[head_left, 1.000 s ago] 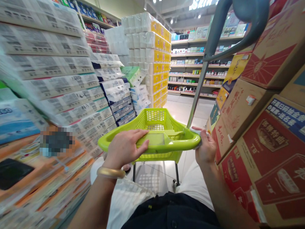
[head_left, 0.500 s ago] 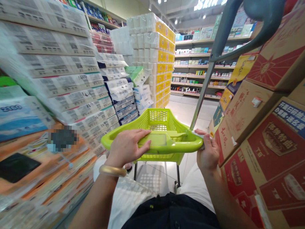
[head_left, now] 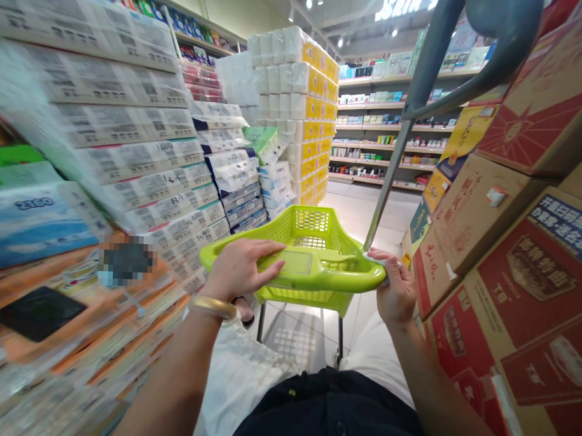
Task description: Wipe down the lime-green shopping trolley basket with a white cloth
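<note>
A lime-green plastic shopping cart stands in front of me in a narrow aisle, its basket empty. My left hand, with a gold bangle at the wrist, grips the near rim of the cart on the left side. My right hand is wrapped round the rim's right end, with something white under the fingers that I cannot make out. A grey metal pole rises from the cart's right side to a curved handle overhead.
Stacked tissue and paper packs wall the left side. Cardboard cartons with red print crowd the right. A tall tower of yellow-and-white rolls stands ahead left. Tiled floor runs toward product shelves at the back.
The cart and both hands have shifted slightly forward and up in view, and the packs on the left have slid past toward me. Both grips are unchanged.
</note>
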### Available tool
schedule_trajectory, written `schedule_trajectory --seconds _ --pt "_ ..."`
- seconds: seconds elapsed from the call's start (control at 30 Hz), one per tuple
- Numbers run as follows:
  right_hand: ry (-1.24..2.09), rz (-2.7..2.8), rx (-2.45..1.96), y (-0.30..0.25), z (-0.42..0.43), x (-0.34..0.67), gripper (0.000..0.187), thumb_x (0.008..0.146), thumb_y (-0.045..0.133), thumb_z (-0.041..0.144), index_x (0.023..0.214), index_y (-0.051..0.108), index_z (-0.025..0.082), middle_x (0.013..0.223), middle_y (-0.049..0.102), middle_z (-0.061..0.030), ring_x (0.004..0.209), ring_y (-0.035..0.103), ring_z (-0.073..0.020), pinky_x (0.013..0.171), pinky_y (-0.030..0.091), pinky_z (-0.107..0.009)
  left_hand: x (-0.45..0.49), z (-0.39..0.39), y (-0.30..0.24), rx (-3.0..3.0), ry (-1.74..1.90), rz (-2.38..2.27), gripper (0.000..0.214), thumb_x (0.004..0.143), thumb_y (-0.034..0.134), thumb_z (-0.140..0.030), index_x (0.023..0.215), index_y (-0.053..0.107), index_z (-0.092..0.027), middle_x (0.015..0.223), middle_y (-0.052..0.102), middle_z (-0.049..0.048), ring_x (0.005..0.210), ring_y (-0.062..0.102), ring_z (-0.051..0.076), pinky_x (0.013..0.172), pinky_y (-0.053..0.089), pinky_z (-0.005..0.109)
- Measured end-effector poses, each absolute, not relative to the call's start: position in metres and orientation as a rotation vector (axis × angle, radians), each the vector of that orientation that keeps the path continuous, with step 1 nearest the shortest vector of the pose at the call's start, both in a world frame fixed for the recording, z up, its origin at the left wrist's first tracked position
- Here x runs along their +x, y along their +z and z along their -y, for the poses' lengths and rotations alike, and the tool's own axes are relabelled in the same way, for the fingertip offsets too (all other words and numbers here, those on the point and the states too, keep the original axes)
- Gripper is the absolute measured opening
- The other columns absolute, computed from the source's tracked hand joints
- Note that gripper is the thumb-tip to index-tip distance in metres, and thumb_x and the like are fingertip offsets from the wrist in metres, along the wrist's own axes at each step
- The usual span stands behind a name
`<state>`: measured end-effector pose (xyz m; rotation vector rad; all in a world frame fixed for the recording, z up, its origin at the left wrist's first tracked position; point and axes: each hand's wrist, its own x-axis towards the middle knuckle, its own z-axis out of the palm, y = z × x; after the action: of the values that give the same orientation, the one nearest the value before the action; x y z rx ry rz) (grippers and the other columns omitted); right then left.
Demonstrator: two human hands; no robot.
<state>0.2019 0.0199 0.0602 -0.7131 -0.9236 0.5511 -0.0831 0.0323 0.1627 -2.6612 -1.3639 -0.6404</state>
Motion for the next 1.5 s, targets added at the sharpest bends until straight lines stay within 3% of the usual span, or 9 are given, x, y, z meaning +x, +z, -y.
schedule_trajectory --seconds 0.17,0.3,0.5,0.77,0.9,1.07,1.27,1.5 --pt "0.572 0.879 -0.721 0.061 -0.019 0.197 0.031 0.089 0.060 0.047 0.080 0.072 0.020 0.087 0.073 -0.0048 0.094 0.067 -0.0210 0.090 0.051 -0.037 -0.093 -0.046 0.161 -2.639 -0.734 1.269 0.046 0.089 0.041 -0.048 0.116 0.069 -0.023 0.115 0.073 0.0065 0.111 0.063 0.025 0.098 0.045 0.043" --pt "0.569 0.924 -0.738 0.058 -0.013 0.190 0.029 0.092 0.057 0.044 0.088 0.074 0.020 0.098 0.074 -0.0061 0.102 0.066 -0.0217 0.098 0.048 -0.040 -0.089 -0.042 0.163 -2.410 -0.909 1.363 0.048 0.089 0.041 -0.046 0.124 0.064 -0.022 0.115 0.072 0.0076 0.115 0.059 0.027 0.105 0.037 0.049" --pt "0.518 1.063 -0.700 0.049 0.000 0.177 0.027 0.095 0.054 0.039 0.097 0.075 0.022 0.106 0.073 -0.0066 0.111 0.063 -0.0230 0.104 0.045 -0.044 -0.032 -0.006 0.168 -2.590 -1.142 1.161 0.043 0.090 0.048 -0.037 0.127 0.059 -0.019 0.116 0.070 0.0079 0.111 0.061 0.024 0.101 0.044 0.042" --pt "0.551 1.165 -0.725 0.041 0.001 0.164 0.026 0.097 0.050 0.036 0.098 0.073 0.024 0.108 0.071 -0.0075 0.108 0.064 -0.0225 0.098 0.050 -0.043 0.022 0.004 0.179 -2.748 -0.942 1.357 0.051 0.086 0.056 -0.039 0.131 0.053 -0.015 0.129 0.064 0.0118 0.119 0.060 0.026 0.102 0.048 0.039" --pt "0.508 1.268 -0.736 0.040 -0.007 0.157 0.025 0.097 0.051 0.036 0.099 0.073 0.025 0.109 0.071 -0.0076 0.107 0.065 -0.0228 0.097 0.051 -0.044 0.022 -0.004 0.172 -2.737 -0.708 1.522 0.043 0.087 0.053 -0.029 0.127 0.052 -0.015 0.122 0.067 0.0114 0.114 0.064 0.025 0.097 0.051 0.037" --pt "0.520 1.306 -0.764 0.042 -0.019 0.151 0.026 0.098 0.050 0.036 0.097 0.073 0.024 0.104 0.072 -0.0074 0.103 0.066 -0.0218 0.094 0.052 -0.041 0.008 -0.005 0.161 -2.659 -0.500 1.629 0.057 0.084 0.055 -0.026 0.138 0.037 -0.018 0.117 0.069 0.0093 0.107 0.067 0.027 0.090 0.053 0.038" --pt "0.440 1.222 -0.855 0.060 -0.027 0.154 0.029 0.097 0.049 0.041 0.094 0.072 0.022 0.095 0.072 -0.0064 0.094 0.067 -0.0203 0.088 0.053 -0.037 -0.008 -0.008 0.159 -2.717 -0.506 1.580 0.064 0.084 0.057 -0.026 0.142 0.030 -0.023 0.115 0.070 0.0039 0.101 0.069 0.022 0.089 0.051 0.032" --pt "0.340 1.474 -0.740 0.052 -0.035 0.148 0.028 0.099 0.047 0.037 0.111 0.069 0.026 0.109 0.073 -0.0067 0.105 0.066 -0.0208 0.095 0.051 -0.039 -0.017 -0.005 0.158 -2.764 -0.531 1.523 0.066 0.085 0.057 -0.032 0.144 0.031 -0.019 0.117 0.070 0.0065 0.102 0.069 0.023 0.089 0.051 0.034"
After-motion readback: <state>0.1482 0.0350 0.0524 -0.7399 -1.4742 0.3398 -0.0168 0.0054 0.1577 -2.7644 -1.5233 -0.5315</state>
